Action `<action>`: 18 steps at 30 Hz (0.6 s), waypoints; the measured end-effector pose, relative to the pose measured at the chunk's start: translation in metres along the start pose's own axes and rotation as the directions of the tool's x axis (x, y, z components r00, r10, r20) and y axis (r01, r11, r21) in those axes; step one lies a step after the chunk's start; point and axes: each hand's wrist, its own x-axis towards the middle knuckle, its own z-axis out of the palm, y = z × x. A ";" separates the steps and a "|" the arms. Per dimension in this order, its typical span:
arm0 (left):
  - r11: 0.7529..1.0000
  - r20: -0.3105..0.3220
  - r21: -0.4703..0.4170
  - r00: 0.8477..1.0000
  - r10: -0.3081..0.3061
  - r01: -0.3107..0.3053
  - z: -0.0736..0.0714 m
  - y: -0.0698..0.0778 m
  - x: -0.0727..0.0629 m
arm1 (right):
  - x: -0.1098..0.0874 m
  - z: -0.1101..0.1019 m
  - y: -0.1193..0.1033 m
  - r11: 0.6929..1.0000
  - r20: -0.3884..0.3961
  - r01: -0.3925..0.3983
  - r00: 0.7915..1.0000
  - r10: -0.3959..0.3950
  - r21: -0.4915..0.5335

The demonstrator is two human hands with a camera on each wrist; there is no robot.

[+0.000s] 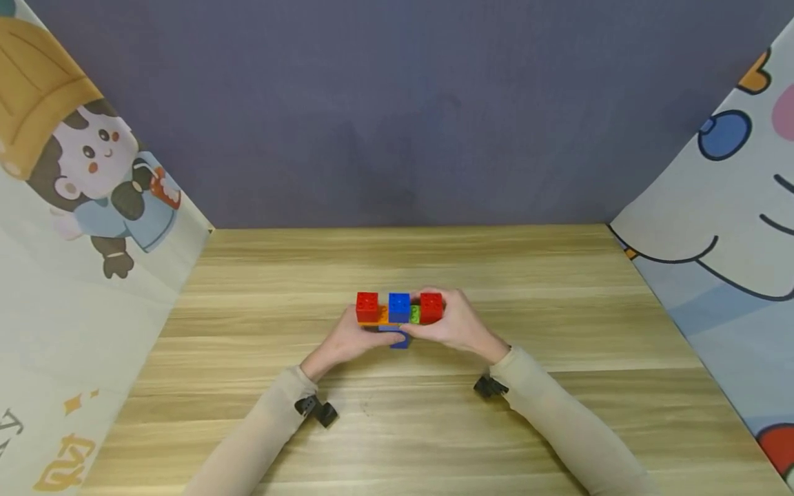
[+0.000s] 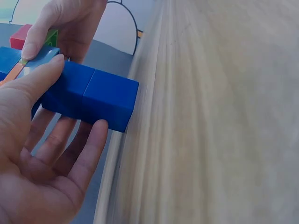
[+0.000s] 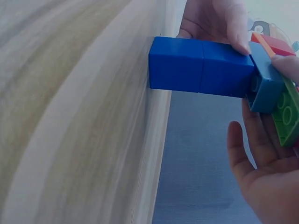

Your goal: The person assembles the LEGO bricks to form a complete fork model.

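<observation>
Both hands hold one built piece of toy building bricks in the head view. Its column of two dark blue bricks point(image 3: 201, 66) reaches down close to the tabletop. Above that comes a lighter blue brick point(image 3: 268, 84), then an orange plate point(image 1: 384, 315) and a green plate point(image 3: 286, 114) side by side. A red brick point(image 1: 367, 307) tops the left end, a blue brick point(image 1: 400, 307) the middle, another red brick point(image 1: 431, 307) the right end. My left hand point(image 1: 350, 336) grips the left side, thumb across the front. With thumb and fingers my right hand point(image 1: 457, 322) holds the right side.
A wood-grain tabletop point(image 1: 397, 441) lies beneath the hands. Behind it rises a dark grey-blue panel point(image 1: 397, 117). Printed cartoon panels stand at the left point(image 1: 56, 310) and right point(image 1: 713, 213). Each sleeved wrist carries a small black camera point(image 1: 316, 410).
</observation>
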 end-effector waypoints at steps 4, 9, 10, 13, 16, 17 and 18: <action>1.000 -0.015 -0.008 1.000 -0.014 0.014 0.001 0.002 -0.002 | 0.000 0.001 -0.001 1.000 -0.022 -0.002 1.000 0.002 -0.018; 0.999 -0.029 -0.026 0.999 -0.020 0.019 0.002 0.001 -0.003 | -0.001 0.001 -0.002 1.000 -0.043 -0.010 0.999 0.010 -0.004; 0.999 -0.027 -0.033 0.999 -0.017 0.016 0.002 0.000 -0.003 | -0.001 0.001 -0.002 1.000 -0.050 -0.009 0.999 0.009 0.001; 0.999 -0.024 -0.041 1.000 0.000 -0.001 0.003 0.000 -0.003 | -0.001 0.001 0.000 1.000 -0.079 -0.003 0.997 0.003 0.002; 0.999 -0.022 -0.042 1.000 0.016 -0.017 0.003 -0.001 -0.003 | -0.002 -0.001 0.001 1.000 -0.095 0.011 0.995 -0.011 -0.002; 0.999 -0.025 -0.038 1.000 0.017 -0.018 0.003 -0.001 -0.003 | -0.002 -0.001 0.002 1.000 -0.094 0.012 0.995 -0.012 -0.004; 0.999 -0.028 -0.035 0.999 0.017 -0.018 0.003 -0.001 -0.003 | -0.002 -0.001 0.003 1.000 -0.090 0.011 0.996 -0.011 -0.004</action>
